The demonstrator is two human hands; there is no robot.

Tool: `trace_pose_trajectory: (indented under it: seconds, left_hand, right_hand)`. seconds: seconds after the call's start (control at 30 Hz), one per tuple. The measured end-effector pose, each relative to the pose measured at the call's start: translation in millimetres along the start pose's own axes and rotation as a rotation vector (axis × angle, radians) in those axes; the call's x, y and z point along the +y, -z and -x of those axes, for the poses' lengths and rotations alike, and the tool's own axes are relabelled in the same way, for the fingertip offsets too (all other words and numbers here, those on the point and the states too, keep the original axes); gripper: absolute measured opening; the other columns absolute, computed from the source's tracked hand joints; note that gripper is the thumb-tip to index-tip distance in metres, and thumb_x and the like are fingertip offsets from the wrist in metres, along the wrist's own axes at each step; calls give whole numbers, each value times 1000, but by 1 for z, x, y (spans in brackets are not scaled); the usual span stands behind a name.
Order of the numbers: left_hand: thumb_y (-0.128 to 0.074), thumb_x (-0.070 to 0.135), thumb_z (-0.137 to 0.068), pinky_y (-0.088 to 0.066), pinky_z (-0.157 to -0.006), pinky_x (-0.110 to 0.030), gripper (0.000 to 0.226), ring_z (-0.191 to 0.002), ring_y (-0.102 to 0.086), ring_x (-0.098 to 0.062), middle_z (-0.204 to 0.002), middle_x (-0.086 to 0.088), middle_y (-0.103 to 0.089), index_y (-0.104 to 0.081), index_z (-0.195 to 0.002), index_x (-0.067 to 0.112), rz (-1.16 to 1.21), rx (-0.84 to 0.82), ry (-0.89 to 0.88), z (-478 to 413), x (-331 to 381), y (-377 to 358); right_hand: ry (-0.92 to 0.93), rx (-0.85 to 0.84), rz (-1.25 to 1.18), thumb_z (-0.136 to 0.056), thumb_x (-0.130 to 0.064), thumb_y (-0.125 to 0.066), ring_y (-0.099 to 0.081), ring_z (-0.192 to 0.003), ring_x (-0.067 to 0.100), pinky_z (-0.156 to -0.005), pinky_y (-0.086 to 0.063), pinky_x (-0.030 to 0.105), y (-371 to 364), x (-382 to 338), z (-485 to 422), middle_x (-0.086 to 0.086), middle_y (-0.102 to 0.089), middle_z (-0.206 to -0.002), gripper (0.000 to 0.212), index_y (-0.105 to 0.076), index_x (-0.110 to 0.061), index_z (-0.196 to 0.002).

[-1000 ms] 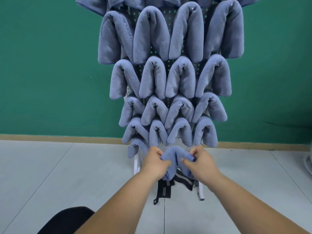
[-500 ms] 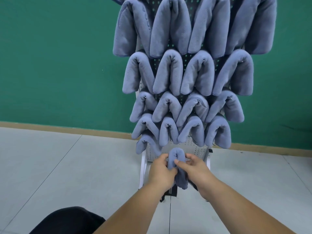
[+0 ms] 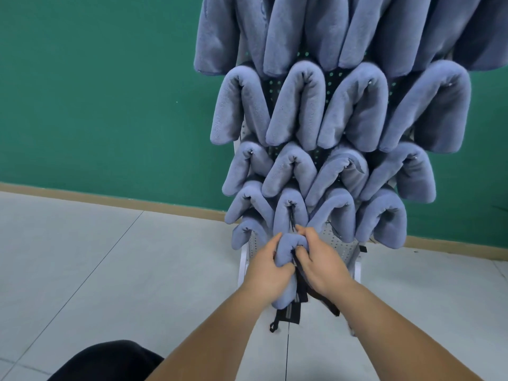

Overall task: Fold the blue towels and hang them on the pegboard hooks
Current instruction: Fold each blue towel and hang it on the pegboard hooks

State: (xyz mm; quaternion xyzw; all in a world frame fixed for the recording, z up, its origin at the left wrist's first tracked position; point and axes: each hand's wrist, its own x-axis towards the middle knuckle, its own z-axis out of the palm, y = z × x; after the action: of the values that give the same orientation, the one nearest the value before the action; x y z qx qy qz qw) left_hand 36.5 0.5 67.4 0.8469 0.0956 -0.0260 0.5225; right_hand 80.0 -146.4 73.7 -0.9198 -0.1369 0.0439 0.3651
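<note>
Facing the tall perforated pegboard (image 3: 332,240), I see its upper rows filled with folded blue plush towels (image 3: 299,105), each bent into an arch so both ends hang evenly. One soft blue folded towel (image 3: 288,244) sits at the pegboard's bottom row, just right of the lowest hung one, humped the same way. My left hand (image 3: 268,268) grips its left side and my right hand (image 3: 319,259) pinches its right, I judge to seat the fold over a hook hidden under the cloth.
</note>
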Motion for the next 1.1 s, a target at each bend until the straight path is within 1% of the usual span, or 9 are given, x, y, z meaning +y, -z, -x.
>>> trace_pose_trajectory:
  seconds: [0.1,0.17,0.27,0.37,0.5,0.77,0.9,1.0,1.1]
  left_hand:
    - [-58,19,-90,-51,-99,-30,57,-111,-60,-7,-114,23,-63,-51,-126,63,-28,-98,3,-11,3,2]
    - [-61,24,-93,-45,-104,-28,76,-125,-56,-7,-132,18,-59,-32,-156,53,-15,-126,22,-23,4,2]
    - [-59,28,-97,-44,-101,-26,76,-122,-58,-9,-134,14,-59,-23,-163,43,15,-49,-8,-37,5,-1]
    - [-54,29,-98,-50,-83,-25,63,-97,-60,-4,-111,19,-60,-30,-152,50,44,116,-85,-45,1,-5]
    - [-50,38,-92,-59,-84,-46,53,-95,-68,-13,-101,10,-68,-30,-136,59,59,211,-107,-53,-3,-13]
    - [-59,31,-95,-57,-87,-45,58,-115,-60,-21,-134,11,-60,-42,-149,43,-312,341,-104,-64,-22,-31]
    - [-54,31,-100,-55,-73,-44,19,-90,-63,-25,-98,5,-66,-63,-117,32,-280,447,-116,-72,-24,-41]
    - [-52,30,-101,-56,-68,-44,14,-81,-62,-23,-86,7,-64,-65,-105,32,-159,515,-93,-81,-21,-44]
    - [-53,25,-100,-44,-59,-34,10,-79,-54,-22,-80,7,-55,-62,-96,26,-290,482,-38,-88,-25,-47]
  right_hand:
    - [-8,3,-6,-104,-41,-41,-66,-103,22,-88,-54,46,3,11,-11,-10,-68,-119,28,-43,-44,-132]
    - [10,42,-34,-105,-37,-42,-66,-91,20,-79,-53,45,2,15,-15,-12,-68,-101,15,-42,-45,-117]
    - [1,152,-70,-105,-31,-43,-63,-78,21,-70,-50,45,-2,20,-21,-9,-62,-84,11,-39,-40,-103]
    - [-14,242,-71,-105,-32,-42,-61,-73,19,-68,-51,46,-7,20,-25,-5,-60,-79,6,-40,-36,-100]
    - [-40,367,-47,-105,-37,-40,-60,-72,19,-65,-50,44,-13,15,-29,-6,-61,-78,4,-43,-34,-106]
    - [-106,372,187,-102,-27,-49,-62,-85,26,-64,-50,40,-42,37,-55,-5,-65,-95,13,-57,-30,-112]
    - [-143,399,78,-105,-32,-45,-62,-77,27,-66,-53,43,-48,40,-60,-4,-66,-82,13,-58,-31,-107]
    - [-154,460,24,-106,-32,-46,-60,-71,26,-65,-51,42,-52,38,-69,-3,-62,-75,13,-57,-29,-98]
    - [-161,389,125,-106,-28,-47,-60,-74,29,-64,-51,42,-58,46,-75,0,-63,-79,12,-56,-24,-98]
